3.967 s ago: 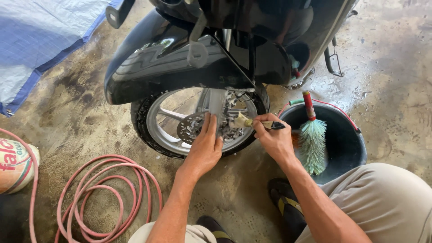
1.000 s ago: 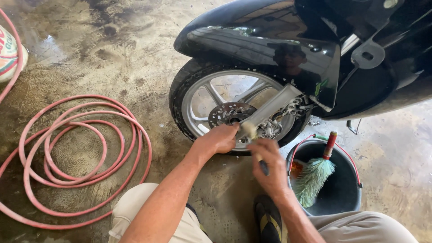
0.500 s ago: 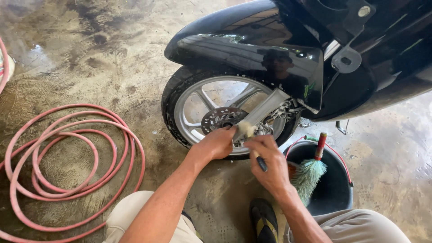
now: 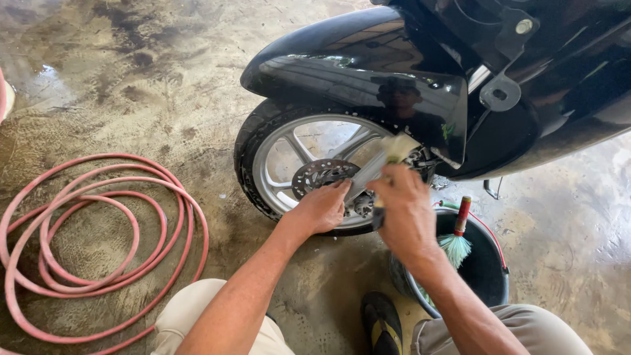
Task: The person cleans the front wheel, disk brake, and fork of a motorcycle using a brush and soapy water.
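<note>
glossy black fender, silver wheel, pink coiled hose, black bucket, teal-bristled red-handled brush

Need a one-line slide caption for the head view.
Left hand braces on scooter front wheel while right hand works a small brush near the hub.

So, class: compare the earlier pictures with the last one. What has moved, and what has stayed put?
The right hand has lifted its small brush higher up the wheel, toward the fender. The left hand stays on the wheel hub; the pink hose and bucket have not moved.
</note>
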